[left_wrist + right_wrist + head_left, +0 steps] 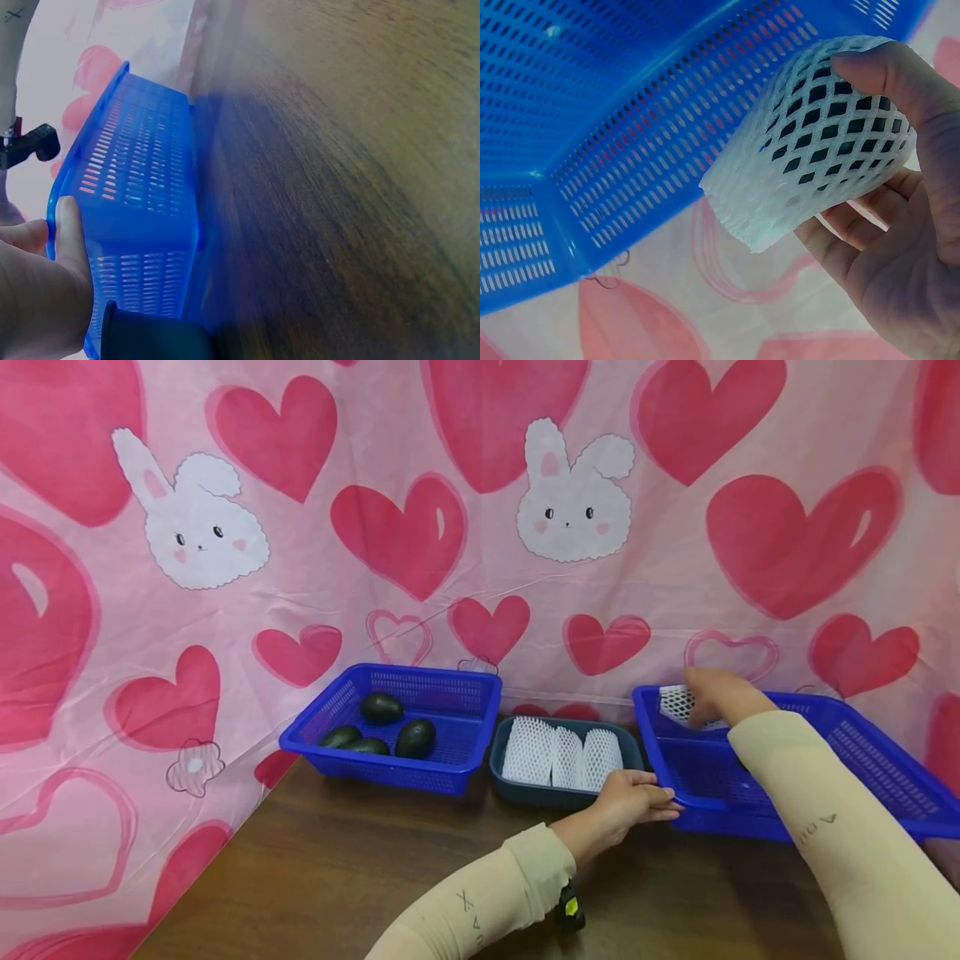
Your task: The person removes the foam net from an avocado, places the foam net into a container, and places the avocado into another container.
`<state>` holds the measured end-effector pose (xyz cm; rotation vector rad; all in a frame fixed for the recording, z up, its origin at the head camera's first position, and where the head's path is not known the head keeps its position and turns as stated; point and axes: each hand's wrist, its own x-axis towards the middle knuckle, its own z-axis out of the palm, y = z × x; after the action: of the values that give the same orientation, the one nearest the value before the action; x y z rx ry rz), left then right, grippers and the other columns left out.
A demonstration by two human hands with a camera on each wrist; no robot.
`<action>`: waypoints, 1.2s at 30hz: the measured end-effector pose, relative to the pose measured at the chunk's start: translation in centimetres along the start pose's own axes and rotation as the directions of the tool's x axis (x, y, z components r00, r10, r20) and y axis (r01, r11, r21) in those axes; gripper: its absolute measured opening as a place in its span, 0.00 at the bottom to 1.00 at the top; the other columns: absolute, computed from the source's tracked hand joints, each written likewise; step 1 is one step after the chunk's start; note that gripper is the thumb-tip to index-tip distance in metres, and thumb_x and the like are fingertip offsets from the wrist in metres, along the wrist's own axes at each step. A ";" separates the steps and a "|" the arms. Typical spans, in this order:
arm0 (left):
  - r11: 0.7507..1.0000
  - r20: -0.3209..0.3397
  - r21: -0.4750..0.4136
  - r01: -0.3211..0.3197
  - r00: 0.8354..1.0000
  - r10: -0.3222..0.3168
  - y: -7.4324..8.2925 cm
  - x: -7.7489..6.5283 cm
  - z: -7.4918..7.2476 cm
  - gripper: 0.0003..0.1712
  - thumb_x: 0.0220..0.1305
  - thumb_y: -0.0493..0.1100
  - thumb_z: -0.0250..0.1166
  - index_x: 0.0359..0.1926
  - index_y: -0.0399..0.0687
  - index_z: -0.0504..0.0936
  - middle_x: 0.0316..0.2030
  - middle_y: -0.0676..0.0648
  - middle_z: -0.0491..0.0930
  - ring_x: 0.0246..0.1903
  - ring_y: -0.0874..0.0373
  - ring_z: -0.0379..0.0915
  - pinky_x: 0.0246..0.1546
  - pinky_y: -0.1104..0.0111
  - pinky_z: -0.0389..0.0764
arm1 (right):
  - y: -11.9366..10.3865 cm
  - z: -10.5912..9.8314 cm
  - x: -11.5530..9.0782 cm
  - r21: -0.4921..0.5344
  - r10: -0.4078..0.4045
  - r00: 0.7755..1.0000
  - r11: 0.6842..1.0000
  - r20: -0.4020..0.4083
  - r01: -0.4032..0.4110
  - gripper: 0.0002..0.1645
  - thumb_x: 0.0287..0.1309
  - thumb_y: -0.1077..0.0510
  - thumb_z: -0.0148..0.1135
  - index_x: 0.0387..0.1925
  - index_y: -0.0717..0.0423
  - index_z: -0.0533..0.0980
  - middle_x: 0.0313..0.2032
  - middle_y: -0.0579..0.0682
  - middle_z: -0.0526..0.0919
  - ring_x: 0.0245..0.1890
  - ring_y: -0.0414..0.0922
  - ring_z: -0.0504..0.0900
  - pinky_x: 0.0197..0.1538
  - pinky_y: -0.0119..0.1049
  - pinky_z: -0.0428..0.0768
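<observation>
My right hand (723,695) holds an avocado in a white foam net (675,703) over the back left corner of the right blue basket (731,818). In the right wrist view, the dark fruit shows through the mesh of the foam net (829,124); the thumb lies on one side and fingers reach under it. The net's loose end hangs past the fruit. My left hand (626,800) pinches that basket's rim near its front left corner, thumb on the outer wall in the left wrist view, where the blue basket (135,150) fills the left side.
A dark green tray (517,792) with several white foam nets (528,752) stands between the two baskets. The left blue basket (390,768) holds several bare avocados (415,739). Behind everything hangs a pink heart-patterned cloth (480,568). All stand on a brown wooden table (337,860).
</observation>
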<state>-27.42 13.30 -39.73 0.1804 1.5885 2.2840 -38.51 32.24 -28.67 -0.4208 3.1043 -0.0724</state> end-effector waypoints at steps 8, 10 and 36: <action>1.000 0.012 -0.014 0.001 1.000 -0.001 0.0 0.0 -0.1 0.13 0.58 0.21 0.61 0.45 0.23 0.75 0.30 0.35 0.82 0.39 0.32 0.80 0.38 0.55 0.81 | -0.4 -1.2 -0.5 -0.027 -0.064 0.996 0.998 -0.054 0.062 0.36 0.28 0.57 0.76 0.39 0.70 0.68 0.31 0.59 0.77 0.33 0.58 0.76 0.42 0.56 0.74; 1.000 0.010 -0.018 -0.001 1.000 0.001 0.1 -0.1 0.0 0.14 0.58 0.20 0.61 0.47 0.22 0.75 0.31 0.35 0.82 0.39 0.32 0.80 0.38 0.55 0.81 | -0.7 -1.5 -0.7 -0.030 -0.079 0.995 0.997 -0.064 0.077 0.36 0.27 0.57 0.76 0.39 0.70 0.68 0.31 0.58 0.76 0.33 0.56 0.76 0.42 0.55 0.74; 0.997 0.042 0.071 0.026 0.999 -0.029 0.9 -0.8 -1.7 0.09 0.61 0.25 0.63 0.43 0.30 0.79 0.32 0.36 0.84 0.39 0.39 0.82 0.40 0.54 0.81 | -4.1 -1.9 -7.2 -0.037 -0.227 0.944 0.974 -0.238 0.225 0.41 0.30 0.53 0.79 0.45 0.66 0.67 0.34 0.54 0.76 0.34 0.53 0.76 0.41 0.54 0.76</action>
<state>-27.41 11.21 -39.47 0.2227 1.6405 2.1902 -30.47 30.35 -26.52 -0.8283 3.2759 -0.1187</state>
